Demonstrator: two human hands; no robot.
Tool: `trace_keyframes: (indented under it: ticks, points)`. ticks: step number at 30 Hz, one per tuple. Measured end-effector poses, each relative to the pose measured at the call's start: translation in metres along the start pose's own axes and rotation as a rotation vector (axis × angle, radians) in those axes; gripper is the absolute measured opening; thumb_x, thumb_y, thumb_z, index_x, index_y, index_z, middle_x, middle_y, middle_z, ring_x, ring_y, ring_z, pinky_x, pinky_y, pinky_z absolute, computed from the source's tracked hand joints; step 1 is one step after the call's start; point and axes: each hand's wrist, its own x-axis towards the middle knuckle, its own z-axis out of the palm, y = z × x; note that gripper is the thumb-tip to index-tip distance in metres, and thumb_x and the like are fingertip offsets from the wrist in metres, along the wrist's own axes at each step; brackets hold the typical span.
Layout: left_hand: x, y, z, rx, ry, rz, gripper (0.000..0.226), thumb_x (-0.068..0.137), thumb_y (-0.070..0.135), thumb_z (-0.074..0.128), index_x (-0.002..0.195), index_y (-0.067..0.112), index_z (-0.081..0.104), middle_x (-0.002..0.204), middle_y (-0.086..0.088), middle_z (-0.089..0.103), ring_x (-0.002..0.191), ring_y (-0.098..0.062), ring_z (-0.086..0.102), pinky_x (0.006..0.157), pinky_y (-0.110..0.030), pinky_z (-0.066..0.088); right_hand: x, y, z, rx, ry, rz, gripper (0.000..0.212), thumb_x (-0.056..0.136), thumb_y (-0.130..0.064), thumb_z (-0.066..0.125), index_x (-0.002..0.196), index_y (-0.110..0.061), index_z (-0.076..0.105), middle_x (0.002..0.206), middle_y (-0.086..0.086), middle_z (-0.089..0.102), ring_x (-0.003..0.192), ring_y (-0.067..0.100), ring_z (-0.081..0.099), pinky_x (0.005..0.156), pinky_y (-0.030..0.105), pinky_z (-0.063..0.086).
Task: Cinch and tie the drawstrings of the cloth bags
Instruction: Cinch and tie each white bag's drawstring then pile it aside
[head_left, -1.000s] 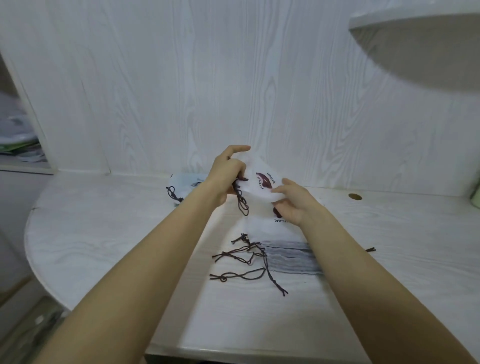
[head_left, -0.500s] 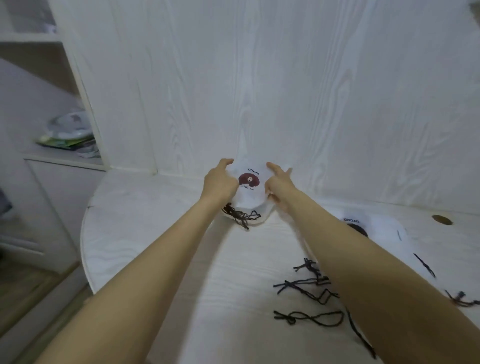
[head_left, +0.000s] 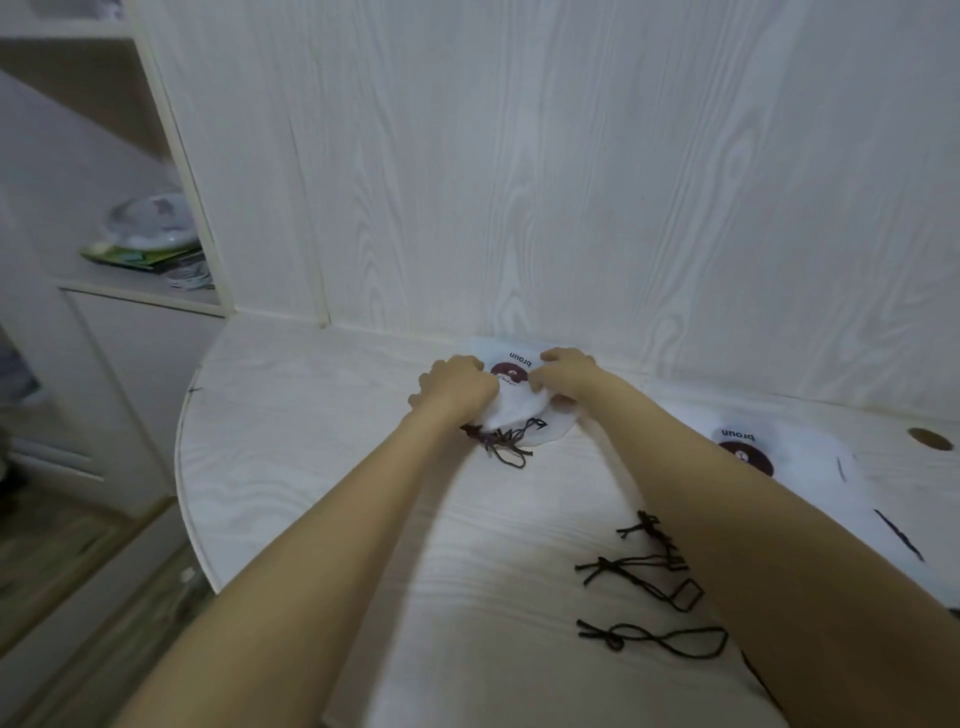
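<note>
Both hands, the left hand (head_left: 457, 387) and right hand (head_left: 566, 376), have lowered the tied bag (head_left: 511, 400) onto the tabletop (head_left: 332, 467) by the wall, still gripping it; that bag seems finished.

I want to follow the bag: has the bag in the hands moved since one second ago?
Yes. The bag went down from the air onto the table, near the back wall.

A white cloth drawstring bag (head_left: 511, 410) lies at the back of the pale wood-grain table (head_left: 322, 467), against the wall, between both hands. Another white printed cloth bag (head_left: 795, 447) lies to its right. Loose dark knotted cords (head_left: 649, 603) lie nearer, front right.
</note>
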Motion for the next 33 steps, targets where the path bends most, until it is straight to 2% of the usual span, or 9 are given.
trace_keyframes:
  ticks: [4, 7, 11, 15, 20, 25, 28, 31, 33]
  points:
    - [-0.038, 0.016, 0.001, -0.082, 0.211, 0.189, 0.054, 0.086, 0.016, 0.049, 0.139, 0.024, 0.041, 0.152, -0.008, 0.026, 0.141, -0.026, 0.019, 0.114, -0.047, 0.021, -0.036, 0.011, -0.024, 0.158, 0.064, -0.057, 0.053, 0.086, -0.014, 0.056, 0.138, -0.015, 0.042, 0.142, 0.013, 0.034, 0.119, 0.026, 0.044, 0.093, 0.033, 0.047]
    - [-0.062, 0.026, 0.01, -0.124, 0.235, 0.382, 0.049, 0.088, 0.01, 0.044, 0.137, 0.018, 0.043, 0.142, -0.006, 0.042, 0.131, -0.024, 0.036, 0.107, -0.04, 0.032, -0.073, 0.03, -0.044, 0.149, 0.077, -0.145, 0.048, 0.088, -0.016, 0.055, 0.135, -0.017, 0.046, 0.137, 0.01, 0.04, 0.103, 0.021, 0.05, 0.095, 0.036, 0.047]
    - [-0.096, 0.039, 0.029, -0.185, -0.019, 0.567, 0.032, 0.091, 0.007, 0.043, 0.118, 0.013, 0.06, 0.116, -0.005, 0.065, 0.108, -0.017, 0.057, 0.095, -0.027, 0.043, -0.124, 0.066, -0.073, -0.004, 0.119, -0.27, 0.035, 0.089, -0.019, 0.056, 0.124, -0.023, 0.057, 0.128, 0.003, 0.054, 0.116, 0.018, 0.052, 0.095, 0.034, 0.045]
    - [-0.125, 0.051, 0.057, -0.127, -0.279, 0.647, 0.023, 0.091, 0.011, 0.051, 0.105, 0.015, 0.069, 0.107, 0.0, 0.069, 0.101, -0.011, 0.06, 0.087, -0.016, 0.042, -0.161, 0.103, -0.103, -0.146, 0.092, -0.261, 0.023, 0.089, -0.017, 0.057, 0.109, -0.022, 0.065, 0.104, -0.001, 0.065, 0.093, 0.015, 0.061, 0.077, 0.024, 0.046]
    - [-0.143, 0.061, 0.076, -0.031, -0.552, 0.596, 0.026, 0.077, 0.036, 0.074, 0.099, 0.023, 0.072, 0.101, 0.005, 0.072, 0.1, -0.012, 0.064, 0.092, -0.025, 0.047, -0.189, 0.132, -0.124, -0.162, 0.061, -0.216, 0.013, 0.085, -0.02, 0.063, 0.095, -0.026, 0.069, 0.092, 0.001, 0.07, 0.091, 0.014, 0.064, 0.08, 0.025, 0.044]
    - [-0.141, 0.061, 0.084, -0.056, -0.456, 0.579, 0.027, 0.076, 0.049, 0.071, 0.076, 0.022, 0.074, 0.081, -0.005, 0.07, 0.073, -0.017, 0.055, 0.066, -0.027, 0.044, -0.208, 0.155, -0.132, -0.106, 0.039, -0.254, 0.014, 0.086, -0.036, 0.062, 0.094, -0.027, 0.071, 0.092, 0.004, 0.069, 0.089, 0.021, 0.061, 0.083, 0.032, 0.046]
    - [-0.139, 0.065, 0.092, -0.157, -0.366, 0.53, 0.049, 0.084, 0.05, 0.062, 0.057, 0.01, 0.052, 0.064, -0.006, 0.033, 0.062, -0.016, 0.031, 0.062, -0.03, 0.021, -0.209, 0.164, -0.13, 0.002, 0.079, -0.305, 0.024, 0.089, -0.042, 0.057, 0.101, -0.024, 0.068, 0.085, 0.002, 0.066, 0.077, 0.013, 0.059, 0.074, 0.027, 0.043]
    - [-0.132, 0.069, 0.103, -0.252, -0.219, 0.526, 0.054, 0.091, 0.041, 0.056, 0.054, 0.021, 0.023, 0.057, 0.004, 0.019, 0.052, -0.013, 0.018, 0.054, -0.031, 0.012, -0.199, 0.174, -0.127, 0.128, 0.22, -0.308, 0.018, 0.088, -0.032, 0.061, 0.103, -0.023, 0.061, 0.081, -0.005, 0.059, 0.074, 0.005, 0.052, 0.067, 0.021, 0.036]
    - [-0.125, 0.069, 0.114, -0.278, -0.093, 0.534, 0.051, 0.093, 0.036, 0.055, 0.053, 0.021, 0.026, 0.054, 0.003, 0.022, 0.051, -0.012, 0.021, 0.05, -0.028, 0.015, -0.191, 0.18, -0.125, 0.176, 0.34, -0.337, 0.013, 0.086, -0.02, 0.061, 0.099, -0.022, 0.062, 0.088, -0.006, 0.059, 0.083, 0.008, 0.053, 0.072, 0.021, 0.038]
